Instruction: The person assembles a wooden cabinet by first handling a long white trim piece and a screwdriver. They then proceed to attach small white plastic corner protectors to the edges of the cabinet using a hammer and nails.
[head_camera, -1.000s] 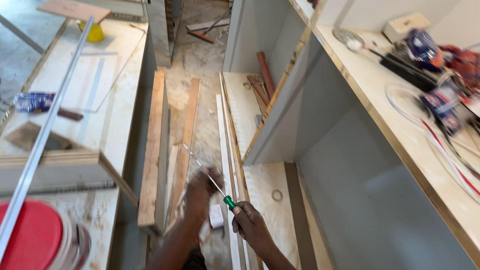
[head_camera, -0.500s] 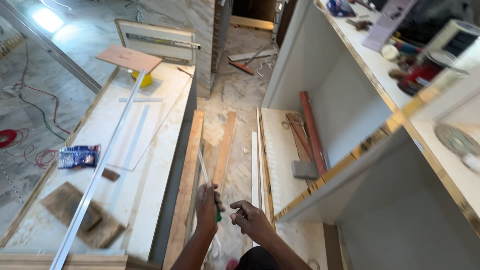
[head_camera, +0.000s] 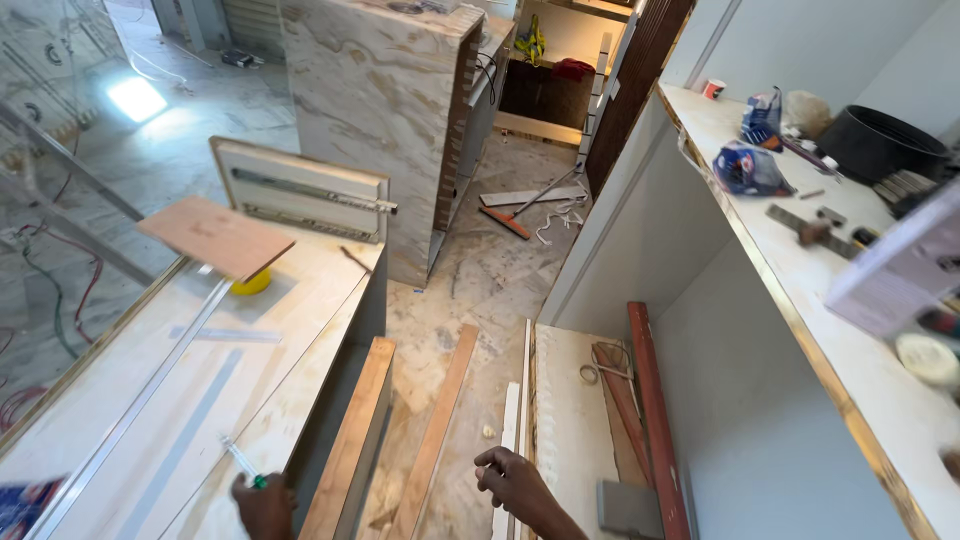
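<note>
My left hand (head_camera: 264, 507) is at the bottom edge, over the near corner of the plywood workbench (head_camera: 300, 330). It grips a screwdriver (head_camera: 242, 461) with a green handle end and a clear shaft that points up and left over the bench top. My right hand (head_camera: 518, 484) hangs loosely curled with nothing in it, above the white strips (head_camera: 512, 425) lying on the floor beside the low shelf unit (head_camera: 570, 420).
Wooden planks (head_camera: 437, 430) lie on the marble floor between bench and shelf. A long metal rail (head_camera: 140, 400) and a board on a yellow cup (head_camera: 218, 236) rest on the bench. A red strip (head_camera: 650, 400) lies in the shelf. Bags and tools crowd the counter (head_camera: 800, 270) at right.
The view has tilted up toward the far room. My left hand has carried the screwdriver left onto the bench corner; my right hand has let go of it and hangs free.
</note>
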